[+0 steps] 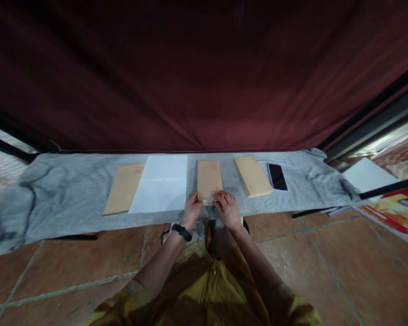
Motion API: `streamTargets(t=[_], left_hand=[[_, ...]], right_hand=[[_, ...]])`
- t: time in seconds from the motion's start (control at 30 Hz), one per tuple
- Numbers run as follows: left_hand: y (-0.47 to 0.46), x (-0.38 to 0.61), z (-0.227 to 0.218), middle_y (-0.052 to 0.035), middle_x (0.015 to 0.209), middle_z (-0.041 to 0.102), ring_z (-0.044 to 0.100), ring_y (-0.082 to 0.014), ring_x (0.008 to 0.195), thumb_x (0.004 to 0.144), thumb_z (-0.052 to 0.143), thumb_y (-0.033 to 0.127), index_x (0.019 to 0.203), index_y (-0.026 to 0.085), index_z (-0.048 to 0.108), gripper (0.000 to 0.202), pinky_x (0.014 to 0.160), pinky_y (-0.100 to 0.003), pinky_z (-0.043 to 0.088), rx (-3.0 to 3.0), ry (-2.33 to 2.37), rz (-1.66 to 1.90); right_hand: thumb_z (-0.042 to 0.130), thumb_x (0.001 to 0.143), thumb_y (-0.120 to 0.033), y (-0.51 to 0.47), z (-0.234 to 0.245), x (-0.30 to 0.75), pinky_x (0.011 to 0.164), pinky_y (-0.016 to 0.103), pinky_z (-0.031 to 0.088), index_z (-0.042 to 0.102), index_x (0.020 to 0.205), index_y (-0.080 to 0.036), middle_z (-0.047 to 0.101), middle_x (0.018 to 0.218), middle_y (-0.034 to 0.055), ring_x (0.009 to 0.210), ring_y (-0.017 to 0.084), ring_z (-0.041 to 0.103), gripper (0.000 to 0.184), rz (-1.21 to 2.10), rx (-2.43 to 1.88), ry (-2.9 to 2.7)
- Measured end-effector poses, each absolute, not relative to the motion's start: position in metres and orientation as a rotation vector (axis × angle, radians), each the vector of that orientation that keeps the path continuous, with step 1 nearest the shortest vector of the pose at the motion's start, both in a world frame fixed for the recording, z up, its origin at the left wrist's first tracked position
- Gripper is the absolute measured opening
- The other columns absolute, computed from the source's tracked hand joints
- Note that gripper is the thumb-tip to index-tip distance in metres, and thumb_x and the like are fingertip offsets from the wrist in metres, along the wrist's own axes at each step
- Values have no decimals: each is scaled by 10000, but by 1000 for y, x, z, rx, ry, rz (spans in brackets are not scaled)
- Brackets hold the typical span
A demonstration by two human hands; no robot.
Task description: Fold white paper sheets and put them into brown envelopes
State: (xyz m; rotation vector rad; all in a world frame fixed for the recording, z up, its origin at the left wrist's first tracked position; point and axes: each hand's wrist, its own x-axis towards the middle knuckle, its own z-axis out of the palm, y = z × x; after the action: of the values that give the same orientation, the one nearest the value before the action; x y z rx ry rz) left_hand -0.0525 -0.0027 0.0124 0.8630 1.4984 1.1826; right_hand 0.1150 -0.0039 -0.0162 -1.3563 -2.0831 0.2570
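Observation:
A narrow brown envelope (209,179) lies on the grey cloth (71,190) straight in front of me. My left hand (192,208) pinches its near left corner and my right hand (226,206) presses on its near right corner, fingers curled over the edge. A pale strip shows along that near edge between my hands. A black band sits on my left wrist.
On the cloth to the left lie a white sheet of paper (161,182) and a larger brown envelope (125,187). To the right lie another brown envelope (252,175) and a dark phone (277,176). A dark red curtain hangs behind. Tiled floor lies below; printed boards (392,206) at the right.

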Motion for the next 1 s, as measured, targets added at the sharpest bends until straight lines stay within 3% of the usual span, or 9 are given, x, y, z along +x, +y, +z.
streamTargets(t=[0.23, 0.43, 0.53, 0.6, 0.67, 0.77, 0.83, 1.0], left_hand=[[2, -55, -3, 72, 586, 564, 482, -107, 489, 614, 547, 89, 1259, 152, 601, 650, 496, -202, 375, 869, 1594, 1141], [-2, -63, -7, 70, 622, 552, 529, -128, 519, 674, 547, 86, 1332, 137, 556, 660, 536, -236, 453, 927, 1663, 1080], [-13, -67, -1, 2, 794, 619, 617, -170, 740, 715, 575, 76, 1282, 171, 612, 577, 756, -313, 534, 1128, 1757, 1106], [-22, -67, 1, -73, 1003, 650, 630, -224, 972, 783, 554, 89, 1282, 179, 621, 511, 932, -397, 521, 1472, 1827, 1096], [-27, -65, 2, -132, 1246, 615, 562, -267, 1209, 858, 505, 111, 1328, 178, 590, 482, 1064, -463, 462, 1844, 1823, 1024], [-27, -61, -3, -149, 1514, 466, 357, -290, 1456, 943, 473, 191, 1403, 167, 518, 462, 1175, -504, 362, 2185, 1742, 856], [-24, -60, -9, -153, 1569, 416, 290, -296, 1503, 969, 476, 250, 1419, 157, 498, 460, 1197, -518, 332, 2319, 1701, 721], [-23, -62, -20, -175, 1564, 432, 344, -297, 1486, 992, 462, 299, 1440, 133, 482, 478, 1199, -518, 335, 2441, 1648, 512]], right_hand=[[436, 1024, -240, -4, -28, 122, 1024, 423, 426, 600, 1369, -257, 601, 1366, 115, 1219, 263, 554, 382, 315, -1341, -2227], [431, 1016, -214, -7, -30, 126, 1027, 421, 414, 555, 1430, -264, 575, 1404, 114, 1207, 268, 549, 435, 336, -1325, -2264], [424, 1028, -235, -7, -28, 127, 1036, 417, 411, 573, 1412, -268, 578, 1401, 111, 1209, 264, 549, 413, 345, -1322, -2270], [421, 1032, -246, -8, -28, 128, 1046, 421, 408, 578, 1407, -266, 576, 1401, 115, 1224, 265, 542, 407, 354, -1321, -2266], [420, 1032, -247, -8, -29, 128, 1053, 427, 407, 576, 1410, -256, 575, 1400, 122, 1234, 266, 538, 409, 366, -1318, -2258], [424, 1027, -242, -8, -31, 129, 1045, 437, 420, 586, 1400, -239, 582, 1396, 127, 1228, 271, 546, 407, 380, -1317, -2246], [436, 1019, -239, -8, -32, 130, 1043, 439, 430, 599, 1386, -241, 587, 1397, 122, 1231, 272, 550, 401, 404, -1311, -2235], [440, 1015, -258, -6, -30, 131, 1075, 461, 443, 638, 1332, -229, 633, 1350, 114, 1253, 261, 564, 375, 498, -1285, -2103]])
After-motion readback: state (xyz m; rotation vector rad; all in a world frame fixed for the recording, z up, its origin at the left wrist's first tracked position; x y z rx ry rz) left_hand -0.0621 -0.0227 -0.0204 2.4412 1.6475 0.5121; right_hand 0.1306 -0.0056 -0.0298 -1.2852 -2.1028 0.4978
